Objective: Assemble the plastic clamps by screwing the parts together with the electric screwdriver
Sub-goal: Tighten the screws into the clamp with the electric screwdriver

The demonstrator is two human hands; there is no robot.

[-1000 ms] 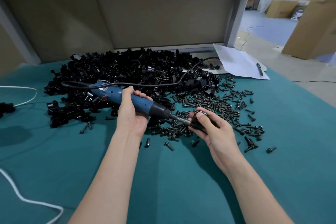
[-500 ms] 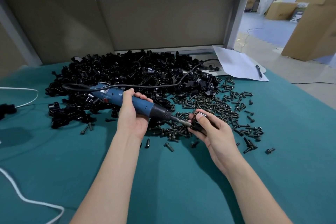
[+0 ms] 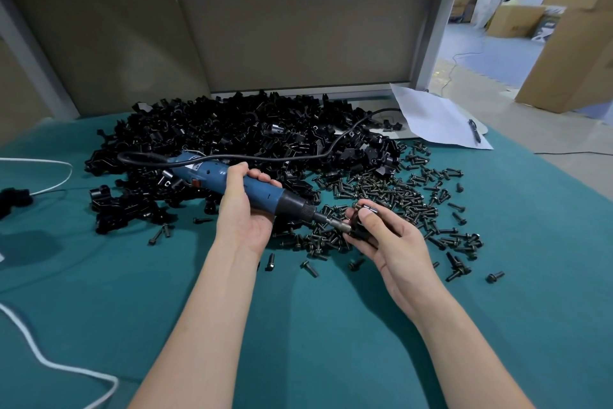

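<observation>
The right hand (image 3: 388, 239) pinches a small black clamp (image 3: 360, 231) between thumb and fingers, raised just off the desk (image 3: 166, 309). The left hand (image 3: 243, 214) is wrapped round the blue barrel of the electric screwdriver (image 3: 262, 193). Its bit (image 3: 338, 225) meets the clamp from the clamp's left. The thumb hides whether the tip sits in a screw head.

This looks like the driving of a screw into the clamp. To do it well, the driver should run dead in line with the screw, with light pressure along that line. The pinch must be firm enough that the clamp cannot twist, with the thumb kept off the bit. Plastic probably strips easily, so it is best to stop once the halves close.

Loose screws (image 3: 391, 196) lie under, behind and to the right of the clamp. The heap of clamp parts (image 3: 232, 133) lies behind it to the left, crossed by the driver's black cord (image 3: 298, 157). A paper sheet (image 3: 438, 120) lies well behind the clamp, to its right.
</observation>
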